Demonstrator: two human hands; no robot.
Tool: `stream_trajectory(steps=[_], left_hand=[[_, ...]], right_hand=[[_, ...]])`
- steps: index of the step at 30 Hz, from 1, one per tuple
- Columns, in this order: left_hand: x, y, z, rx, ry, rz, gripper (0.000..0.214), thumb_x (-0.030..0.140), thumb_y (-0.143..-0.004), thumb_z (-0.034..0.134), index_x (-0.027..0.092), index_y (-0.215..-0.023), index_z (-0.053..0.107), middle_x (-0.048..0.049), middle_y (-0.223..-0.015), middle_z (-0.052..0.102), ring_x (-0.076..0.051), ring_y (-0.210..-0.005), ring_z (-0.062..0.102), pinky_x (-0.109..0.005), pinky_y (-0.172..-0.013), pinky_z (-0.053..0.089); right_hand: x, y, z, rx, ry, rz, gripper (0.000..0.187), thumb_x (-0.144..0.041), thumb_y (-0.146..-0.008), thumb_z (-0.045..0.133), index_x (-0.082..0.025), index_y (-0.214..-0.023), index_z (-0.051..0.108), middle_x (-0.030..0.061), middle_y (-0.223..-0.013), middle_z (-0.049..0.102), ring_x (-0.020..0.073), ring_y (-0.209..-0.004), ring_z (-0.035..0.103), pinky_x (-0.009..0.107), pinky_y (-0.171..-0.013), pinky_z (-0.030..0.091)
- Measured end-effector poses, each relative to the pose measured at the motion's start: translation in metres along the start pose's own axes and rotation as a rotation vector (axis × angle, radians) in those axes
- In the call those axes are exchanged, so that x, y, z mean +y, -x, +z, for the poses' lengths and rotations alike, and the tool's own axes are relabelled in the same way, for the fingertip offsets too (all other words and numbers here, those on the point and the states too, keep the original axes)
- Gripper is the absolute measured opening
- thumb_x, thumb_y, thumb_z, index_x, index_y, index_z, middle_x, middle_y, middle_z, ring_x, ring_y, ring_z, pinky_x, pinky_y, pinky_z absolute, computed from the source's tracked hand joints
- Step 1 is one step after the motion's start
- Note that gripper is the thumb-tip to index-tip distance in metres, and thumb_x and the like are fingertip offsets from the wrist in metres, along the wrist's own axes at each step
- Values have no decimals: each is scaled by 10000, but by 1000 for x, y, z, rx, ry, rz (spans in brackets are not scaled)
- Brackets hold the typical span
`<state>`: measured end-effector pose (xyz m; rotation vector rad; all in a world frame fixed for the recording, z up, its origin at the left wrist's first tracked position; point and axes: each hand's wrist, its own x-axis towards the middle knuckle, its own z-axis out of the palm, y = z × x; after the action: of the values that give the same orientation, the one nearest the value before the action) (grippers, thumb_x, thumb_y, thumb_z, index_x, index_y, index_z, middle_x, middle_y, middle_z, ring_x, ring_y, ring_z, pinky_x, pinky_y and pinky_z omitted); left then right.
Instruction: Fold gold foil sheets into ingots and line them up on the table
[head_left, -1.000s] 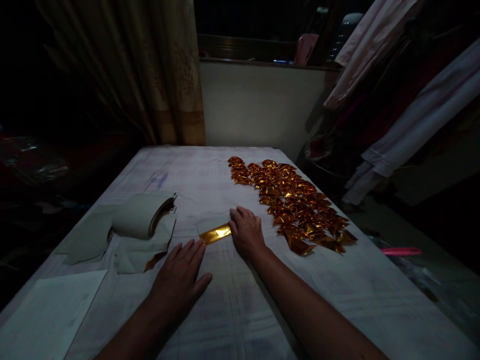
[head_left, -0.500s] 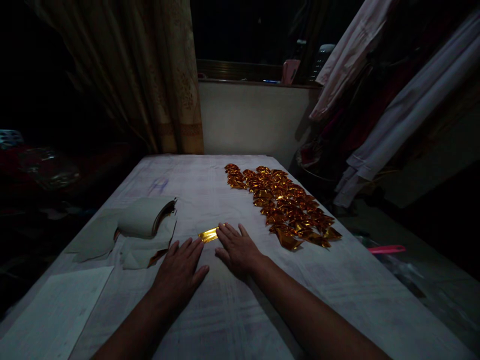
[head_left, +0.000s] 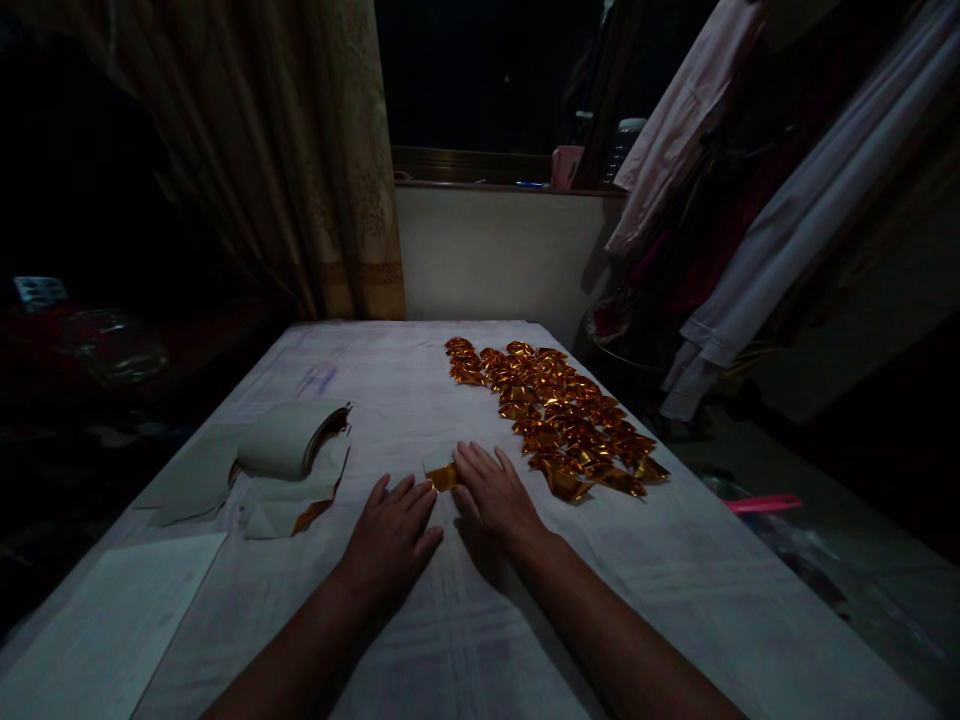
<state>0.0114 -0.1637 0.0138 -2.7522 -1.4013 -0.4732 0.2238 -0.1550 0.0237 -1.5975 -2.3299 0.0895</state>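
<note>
A small piece of gold foil paper [head_left: 444, 477] lies in front of me, with a pale strip of its other side showing along the far edge. The fingers of my left hand [head_left: 394, 525] are stretched out over its left end, thumb apart. On its right end rest the outstretched fingers of my right hand [head_left: 495, 497]. Both hands are open and low over the table, and they cover the ends of the foil. To the right, folded gold foil pieces [head_left: 555, 400] lie in a wide cluster.
Curled pale sheets with a gold underside [head_left: 277, 440] lie left of my hands. A flat white sheet [head_left: 112, 610] is at the near left of the cloth-covered table [head_left: 465, 640]. Clothes [head_left: 780, 210] hang at the right. A curtain [head_left: 345, 170] hangs behind.
My left hand has moved right, closer to my right hand. The foil, a bright gold strip before, now shows a darker gold part and a pale strip. The view has tilted slightly.
</note>
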Motion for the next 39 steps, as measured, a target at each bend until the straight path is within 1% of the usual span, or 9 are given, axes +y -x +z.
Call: stream_trajectory(steps=[4, 8, 14, 18, 23, 29, 32, 35, 39], left_hand=[[-4, 3, -2, 62, 0, -9, 307, 273, -976, 503, 228, -1230, 668, -68, -1311, 695, -288, -1275, 591, -565, -1167, 319], [2, 1, 1, 128, -6, 27, 360, 255, -988, 456, 204, -1297, 634, -96, -1373, 653, -269, -1326, 549, -518, -1181, 323], [16, -11, 15, 60, -41, 82, 513, 363, -980, 507, 164, -1453, 498, -113, -1470, 572, -296, -1381, 491, -546, -1212, 234], [11, -8, 15, 63, -31, 98, 449, 315, -988, 501, 195, -1420, 521, -90, -1450, 595, -279, -1367, 507, -544, -1208, 220], [-5, -10, 14, 139, 13, 11, 360, 273, -1015, 449, 188, -1348, 558, -108, -1381, 641, -263, -1289, 567, -510, -1143, 331], [-12, -25, 10, 125, 104, -96, 388, 349, -974, 549, 191, -1328, 566, -101, -1201, 691, -277, -1121, 617, -512, -1085, 385], [-9, -31, 5, 102, 156, -141, 310, 368, -949, 587, 207, -1212, 617, -72, -1054, 695, -270, -1012, 615, -517, -1030, 413], [-5, -34, 1, 77, 183, -196, 144, 353, -933, 597, 218, -965, 634, -45, -919, 675, -254, -917, 601, -498, -969, 435], [-2, -34, -2, 91, 176, -161, 51, 212, -895, 576, 236, -861, 605, -34, -933, 692, -249, -948, 615, -529, -1054, 374]], right_hand=[[2, 9, 10, -111, -54, 53, 485, -290, -1017, 412, -185, -1486, 480, 108, -1577, 425, 259, -1477, 357, 535, -1221, 231], [6, 13, 15, -102, -84, 48, 512, -333, -1027, 419, -178, -1514, 440, 108, -1603, 374, 266, -1503, 304, 558, -1233, 191], [4, 13, 11, -139, -97, 35, 497, -384, -1043, 419, -235, -1517, 444, 89, -1617, 353, 279, -1513, 279, 581, -1230, 181], [3, 13, 10, -157, -105, 60, 510, -394, -1042, 428, -222, -1522, 435, 89, -1619, 345, 284, -1515, 271, 587, -1230, 181], [3, 13, 11, -158, -128, 70, 526, -403, -1036, 445, -204, -1523, 432, 84, -1621, 338, 290, -1509, 284, 598, -1232, 176], [3, 14, 10, -123, -140, 71, 503, -393, -1025, 467, -217, -1497, 473, 88, -1598, 389, 292, -1493, 320, 598, -1225, 202], [3, 15, 11, -103, -137, 73, 488, -371, -1015, 480, -216, -1477, 497, 95, -1582, 418, 292, -1482, 342, 598, -1220, 212], [5, 16, 14, -71, -138, 61, 472, -338, -1002, 487, -217, -1458, 517, 101, -1574, 433, 292, -1476, 352, 590, -1218, 222], [11, 18, 22, 121, -141, 79, 590, -262, -965, 497, -204, -1540, 381, 138, -1608, 366, 297, -1499, 304, 567, -1198, 277]])
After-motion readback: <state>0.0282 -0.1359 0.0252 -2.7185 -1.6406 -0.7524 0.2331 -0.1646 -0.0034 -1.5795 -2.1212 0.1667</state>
